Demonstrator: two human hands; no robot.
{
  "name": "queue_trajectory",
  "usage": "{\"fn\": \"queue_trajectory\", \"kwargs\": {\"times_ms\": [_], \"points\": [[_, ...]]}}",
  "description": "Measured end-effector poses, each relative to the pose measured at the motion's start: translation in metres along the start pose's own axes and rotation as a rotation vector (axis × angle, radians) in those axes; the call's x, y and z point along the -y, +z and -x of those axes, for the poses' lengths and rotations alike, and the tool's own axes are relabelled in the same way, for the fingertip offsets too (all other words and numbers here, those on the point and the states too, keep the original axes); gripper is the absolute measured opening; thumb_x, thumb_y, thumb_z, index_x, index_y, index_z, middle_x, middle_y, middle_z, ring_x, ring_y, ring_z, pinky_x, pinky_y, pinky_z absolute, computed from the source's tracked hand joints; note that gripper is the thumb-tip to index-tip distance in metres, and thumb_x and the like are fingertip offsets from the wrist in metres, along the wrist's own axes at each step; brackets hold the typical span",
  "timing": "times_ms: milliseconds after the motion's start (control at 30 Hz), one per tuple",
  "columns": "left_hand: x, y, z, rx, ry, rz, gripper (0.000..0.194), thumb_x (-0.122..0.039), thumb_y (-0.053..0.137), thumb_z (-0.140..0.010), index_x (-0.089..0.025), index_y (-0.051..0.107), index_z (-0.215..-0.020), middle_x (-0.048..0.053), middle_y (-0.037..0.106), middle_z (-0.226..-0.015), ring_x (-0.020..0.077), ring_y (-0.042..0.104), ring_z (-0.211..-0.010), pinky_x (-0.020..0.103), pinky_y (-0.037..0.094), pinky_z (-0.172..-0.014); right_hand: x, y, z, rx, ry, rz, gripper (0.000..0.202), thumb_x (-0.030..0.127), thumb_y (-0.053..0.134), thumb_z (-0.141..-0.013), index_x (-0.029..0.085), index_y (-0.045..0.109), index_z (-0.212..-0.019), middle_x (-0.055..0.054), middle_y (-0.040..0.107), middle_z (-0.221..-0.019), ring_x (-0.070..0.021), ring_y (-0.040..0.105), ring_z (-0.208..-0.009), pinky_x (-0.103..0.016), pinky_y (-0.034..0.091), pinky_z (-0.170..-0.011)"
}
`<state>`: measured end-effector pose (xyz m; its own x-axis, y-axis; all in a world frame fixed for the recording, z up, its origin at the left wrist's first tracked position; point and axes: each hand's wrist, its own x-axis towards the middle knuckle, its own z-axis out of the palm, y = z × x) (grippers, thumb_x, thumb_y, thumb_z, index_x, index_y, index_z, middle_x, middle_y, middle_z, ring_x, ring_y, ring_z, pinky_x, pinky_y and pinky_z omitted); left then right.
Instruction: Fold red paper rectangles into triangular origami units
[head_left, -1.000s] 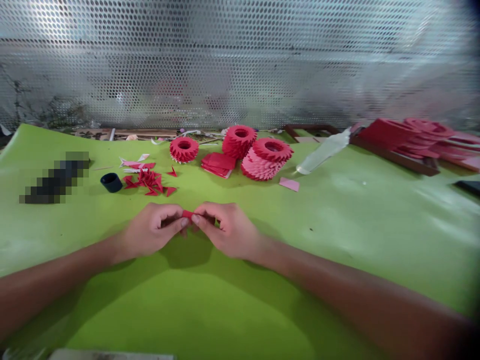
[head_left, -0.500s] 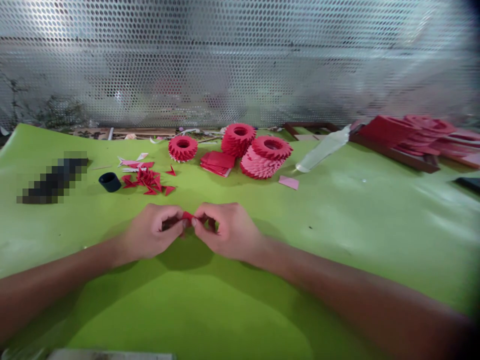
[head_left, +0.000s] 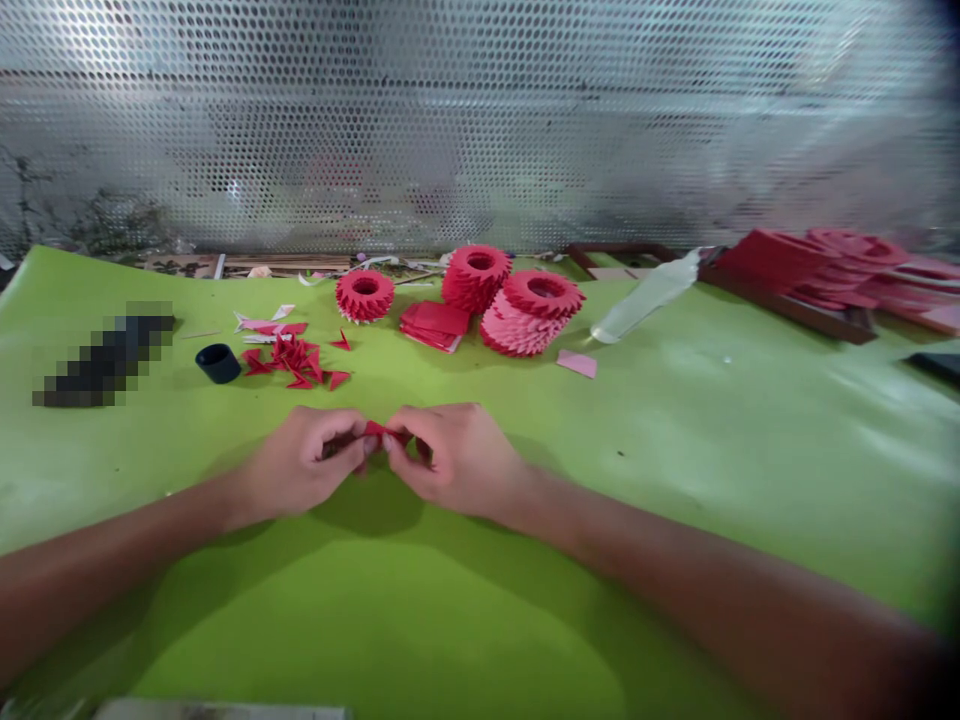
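A small piece of red paper (head_left: 373,429) is pinched between both hands above the green table cover (head_left: 390,640). My left hand (head_left: 311,460) grips its left side with thumb and forefinger. From the other side, my right hand (head_left: 457,455) closes thumb and fingers on it; much of the paper is hidden by the fingertips. Just beyond my left hand lies a loose pile of folded red paper triangles (head_left: 296,358). Past my right hand is a stack of red paper rectangles (head_left: 435,325).
A dark cup-like cylinder (head_left: 217,363) stands left of the pile. Ring-shaped paper pieces, red (head_left: 365,296), taller red (head_left: 477,275) and pink-and-red (head_left: 529,312), stand behind. A clear tapered bottle (head_left: 645,297) lies right, near a pink paper slip (head_left: 577,363) and a tray of red paper (head_left: 810,270).
Hardly anything differs. Both hands keep their pinch on the red paper, with only a very slight shift of the fingers and the view.
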<state>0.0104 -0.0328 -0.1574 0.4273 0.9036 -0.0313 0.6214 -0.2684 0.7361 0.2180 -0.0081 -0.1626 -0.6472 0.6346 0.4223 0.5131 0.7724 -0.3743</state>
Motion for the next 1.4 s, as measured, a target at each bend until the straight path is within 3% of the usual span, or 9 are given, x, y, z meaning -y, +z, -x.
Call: {"fn": "queue_trajectory", "kwargs": {"times_ms": [267,467,633,733,800,933,1133,1300,1400], "points": [[-0.001,0.003,0.001,-0.052,0.002,-0.061,0.030,-0.034,0.047,-0.091,-0.016,0.061,-0.072,0.000,0.060,-0.060,0.0119,0.048,-0.050,0.023,0.027,-0.047,0.001,0.003,0.002,-0.015,0.001,0.038,0.015,0.023,0.060,-0.085,0.015,0.068,-0.074,0.001,0.066,-0.058,-0.0086,0.050,-0.047,-0.022,0.030,-0.051],[-0.003,0.004,0.001,-0.067,0.008,-0.035,0.028,-0.033,0.047,-0.088,-0.016,0.061,-0.070,0.000,0.059,-0.058,0.0116,0.046,-0.049,0.022,0.025,-0.045,0.000,0.004,0.003,-0.044,-0.040,-0.059,0.016,0.021,0.059,-0.086,0.015,0.067,-0.074,0.002,0.066,-0.058,-0.0074,0.049,-0.046,-0.021,0.033,-0.050],[-0.001,0.004,0.000,-0.067,0.015,-0.016,0.028,-0.033,0.048,-0.088,-0.015,0.063,-0.071,0.000,0.061,-0.061,0.0119,0.048,-0.051,0.022,0.027,-0.047,-0.001,-0.001,0.002,0.034,-0.028,-0.169,0.017,0.026,0.059,-0.090,0.014,0.067,-0.081,0.001,0.066,-0.063,-0.0076,0.050,-0.049,-0.020,0.035,-0.051],[0.001,0.002,0.000,-0.052,0.020,0.014,0.029,-0.034,0.048,-0.089,-0.016,0.062,-0.071,0.000,0.060,-0.060,0.0117,0.047,-0.051,0.022,0.028,-0.047,-0.002,-0.005,0.001,0.142,-0.029,-0.323,0.033,0.035,0.045,-0.101,0.015,0.067,-0.087,0.000,0.065,-0.068,-0.0088,0.052,-0.054,-0.021,0.036,-0.052],[0.001,0.001,0.000,-0.054,0.021,0.041,0.030,-0.034,0.048,-0.091,-0.016,0.061,-0.072,-0.001,0.059,-0.060,0.0116,0.047,-0.052,0.022,0.029,-0.048,-0.002,-0.007,0.000,0.200,0.026,-0.392,0.040,0.038,0.037,-0.105,0.015,0.066,-0.089,0.000,0.062,-0.067,-0.0093,0.051,-0.055,-0.022,0.036,-0.052],[0.003,0.000,0.000,-0.053,0.013,0.074,0.032,-0.037,0.049,-0.091,-0.016,0.061,-0.071,-0.002,0.056,-0.059,0.0107,0.045,-0.051,0.022,0.029,-0.047,0.000,-0.009,-0.002,0.250,0.242,-0.425,0.034,0.047,0.049,-0.101,0.016,0.063,-0.097,0.002,0.062,-0.069,-0.0097,0.051,-0.054,-0.021,0.033,-0.047],[0.005,-0.001,0.001,-0.015,0.018,0.076,0.036,-0.039,0.051,-0.093,-0.016,0.060,-0.067,-0.002,0.055,-0.057,0.0103,0.045,-0.050,0.022,0.028,-0.047,0.002,-0.008,-0.004,0.282,0.235,-0.518,0.037,0.049,0.053,-0.099,0.017,0.059,-0.081,0.004,0.055,-0.065,-0.0090,0.047,-0.054,-0.021,0.031,-0.048],[0.008,-0.002,0.001,0.020,0.025,0.216,0.042,-0.045,0.040,-0.100,-0.016,0.064,-0.080,0.002,0.063,-0.069,0.0143,0.057,-0.060,0.025,0.041,-0.055,0.002,-0.007,-0.004,0.213,0.317,-0.578,0.032,0.041,0.053,-0.099,0.017,0.057,-0.078,0.002,0.061,-0.065,-0.0085,0.050,-0.052,-0.020,0.035,-0.047],[0.008,-0.002,0.000,0.018,0.027,0.152,0.038,-0.045,0.045,-0.098,-0.016,0.063,-0.082,0.001,0.061,-0.069,0.0144,0.055,-0.059,0.025,0.038,-0.053,0.002,-0.008,-0.005,0.227,0.356,-0.587,0.032,0.039,0.052,-0.099,0.017,0.055,-0.077,0.002,0.062,-0.064,-0.0075,0.048,-0.048,-0.019,0.034,-0.045]]}}
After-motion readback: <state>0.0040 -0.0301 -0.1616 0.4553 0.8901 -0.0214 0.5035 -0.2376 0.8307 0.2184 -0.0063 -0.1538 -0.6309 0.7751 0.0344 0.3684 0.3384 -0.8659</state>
